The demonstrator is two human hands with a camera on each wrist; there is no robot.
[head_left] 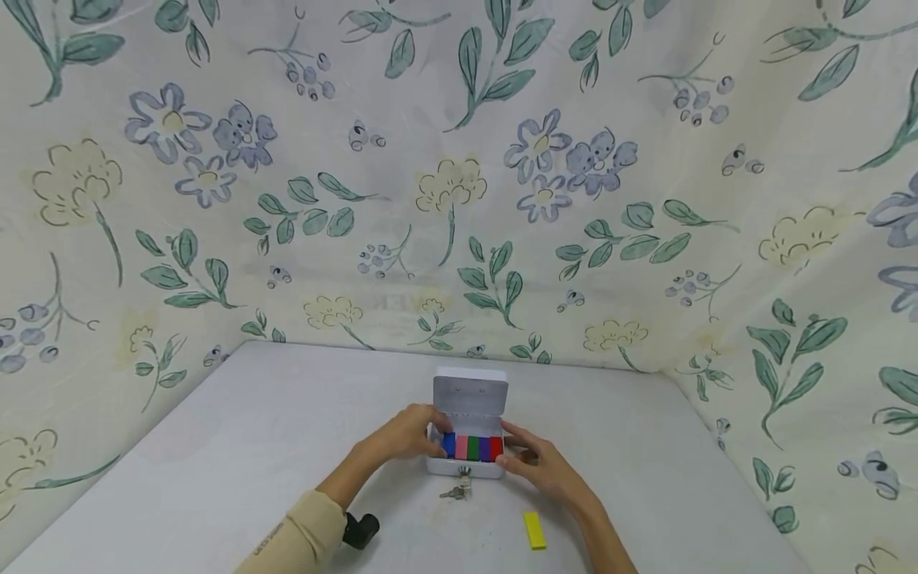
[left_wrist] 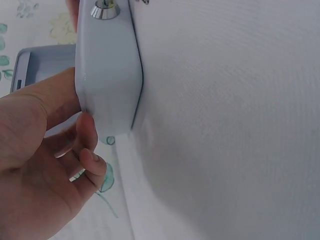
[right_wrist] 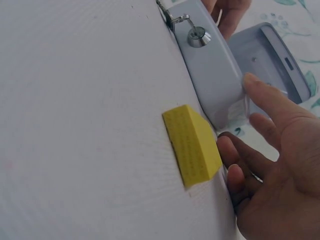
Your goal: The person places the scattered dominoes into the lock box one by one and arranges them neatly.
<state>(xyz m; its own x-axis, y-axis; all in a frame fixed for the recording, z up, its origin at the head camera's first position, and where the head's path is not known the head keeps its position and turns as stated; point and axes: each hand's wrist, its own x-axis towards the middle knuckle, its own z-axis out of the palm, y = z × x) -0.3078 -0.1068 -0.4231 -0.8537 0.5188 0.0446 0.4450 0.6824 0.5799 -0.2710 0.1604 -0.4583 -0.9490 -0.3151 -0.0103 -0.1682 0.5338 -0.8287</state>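
A small pale grey metal cash box [head_left: 439,466] stands on the table with its lid [head_left: 469,395] raised. Several coloured blocks lie side by side in it: a blue block [head_left: 449,444], a pink one, a green one [head_left: 473,448], a purple one and a red one [head_left: 496,449]. My left hand [head_left: 410,433] reaches over the left wall and pinches the blue block between thumb and finger; the left wrist view hides that grip behind the wall. My right hand [head_left: 543,464] holds the box's right side, thumb [right_wrist: 257,86] on the front rim, lower fingers curled beside it.
Keys [head_left: 455,492] hang from the lock [right_wrist: 198,37] at the box's front. A yellow block [head_left: 534,530] lies on the table near my right forearm. Beside my left sleeve is a black object [head_left: 361,530], partly hidden. Flower-patterned cloth [head_left: 459,239] surrounds the white table.
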